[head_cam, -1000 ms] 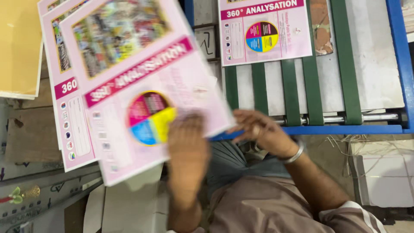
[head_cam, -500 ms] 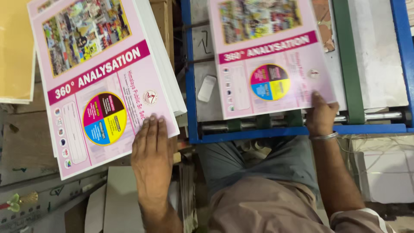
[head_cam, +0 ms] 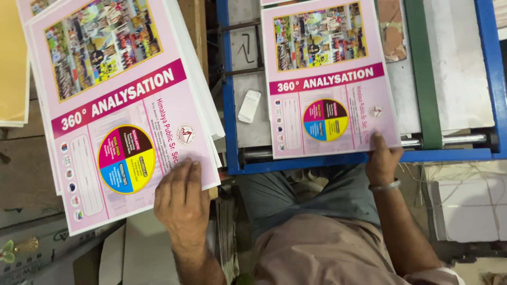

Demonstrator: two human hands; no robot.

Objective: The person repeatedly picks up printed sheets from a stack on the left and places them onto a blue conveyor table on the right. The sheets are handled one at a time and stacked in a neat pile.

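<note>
We see two pink printed sheets in play. The single sheet (head_cam: 330, 79) lies flat in the upper middle of the frame, on the grey bed of a blue-framed machine (head_cam: 228, 105), its lower edge reaching the blue front rail. Our right hand (head_cam: 383, 161) meets that sheet at its lower right corner: the fingertips press on the paper's edge while the rest of the hand hangs below the rail, fingers loosely together (whether the thumb pinches the sheet from beneath we cannot tell). A metal bangle (head_cam: 384, 185) circles that wrist.

At the left of the frame sits a thick stack of the same pink sheets (head_cam: 121, 111), tilted so its top leans toward the upper left. Our left hand (head_cam: 182, 203) lies flat and spread on the stack's lower right corner, palm down, fingers straight and close together, gripping nothing, only pressing on the top sheet.

Each sheet carries a photo collage on top, a magenta band, and a circle in four colours.

Between stack and single sheet, on the machine's bed, lies a small white bar (head_cam: 249, 106). A green belt (head_cam: 422, 74) runs down the right part of the bed, crossing a metal roller (head_cam: 465, 140). At the far left edge rests some yellow paper (head_cam: 13, 63). Cardboard (head_cam: 26, 179) lies under the stack at lower left.
</note>
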